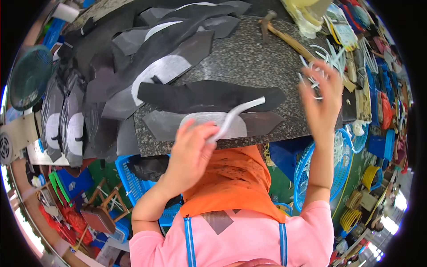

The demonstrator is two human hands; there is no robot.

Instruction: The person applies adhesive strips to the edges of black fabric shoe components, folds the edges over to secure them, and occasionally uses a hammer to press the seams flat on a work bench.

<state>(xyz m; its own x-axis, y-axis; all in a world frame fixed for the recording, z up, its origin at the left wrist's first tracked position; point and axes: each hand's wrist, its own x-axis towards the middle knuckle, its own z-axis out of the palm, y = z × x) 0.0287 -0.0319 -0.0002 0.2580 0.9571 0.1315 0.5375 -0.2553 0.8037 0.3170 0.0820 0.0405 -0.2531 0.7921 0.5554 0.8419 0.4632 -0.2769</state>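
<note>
My left hand [191, 149] is closed, pinching one end of a bent white strip [238, 110]. The strip's free end reaches up and right over a black shaped piece [209, 95] lying on the stone worktop [249, 53]. Just under the strip lies a grey shaped piece [264, 123] with a pale grey rounded patch [235, 127] at its middle, by the worktop's near edge. On the right, my right hand [321, 98] is slightly blurred, fingers apart, beside a loose bunch of white strips [336, 57]. I make out nothing in its grasp.
A hammer [289, 40] lies at the far right of the worktop. Overlapping black and grey pieces [164, 66] cover its left part. Blue baskets [302, 171] stand below at both sides. A green fan [30, 78] is at far left, a yellowish container [307, 15] at back right.
</note>
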